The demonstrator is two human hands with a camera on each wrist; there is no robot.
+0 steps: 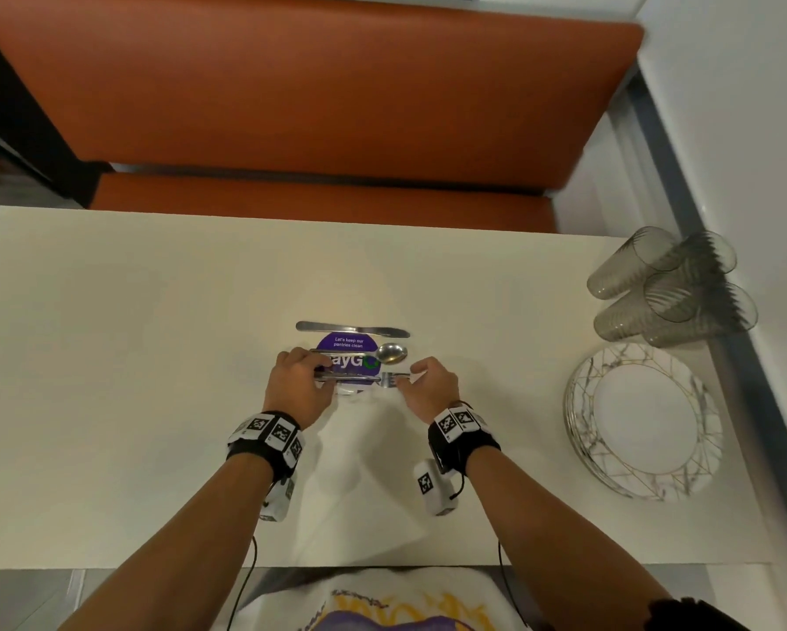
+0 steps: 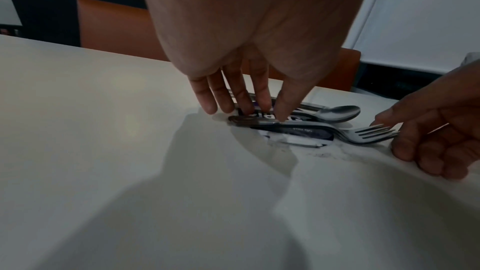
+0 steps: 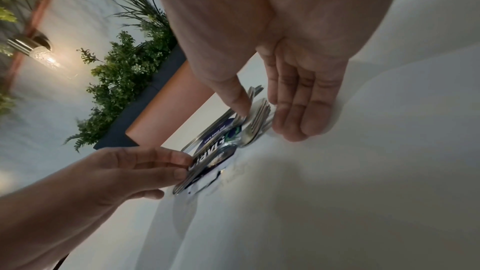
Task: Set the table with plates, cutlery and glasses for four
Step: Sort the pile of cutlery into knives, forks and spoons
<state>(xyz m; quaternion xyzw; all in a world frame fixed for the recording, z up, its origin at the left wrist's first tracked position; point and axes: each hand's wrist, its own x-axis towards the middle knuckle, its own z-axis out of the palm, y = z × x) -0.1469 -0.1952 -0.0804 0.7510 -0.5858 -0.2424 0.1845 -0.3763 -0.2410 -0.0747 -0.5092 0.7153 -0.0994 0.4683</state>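
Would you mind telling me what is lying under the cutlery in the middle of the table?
A round purple sticker on the table lies under the forks and spoon. Its top line reads "Let's keep our pantries clean"; the cutlery and the left hand cover much of the rest.

Head view looks steeply down; both wrist views, close in, share the cutlery (image 1: 360, 357).

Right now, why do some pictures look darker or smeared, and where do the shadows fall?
Head view: bright and even, glasses jaggedly smeared. Left wrist view: dim, the left hand throwing broad shadows on the table. Right wrist view: tilted, plants blurred, lamp glaring.
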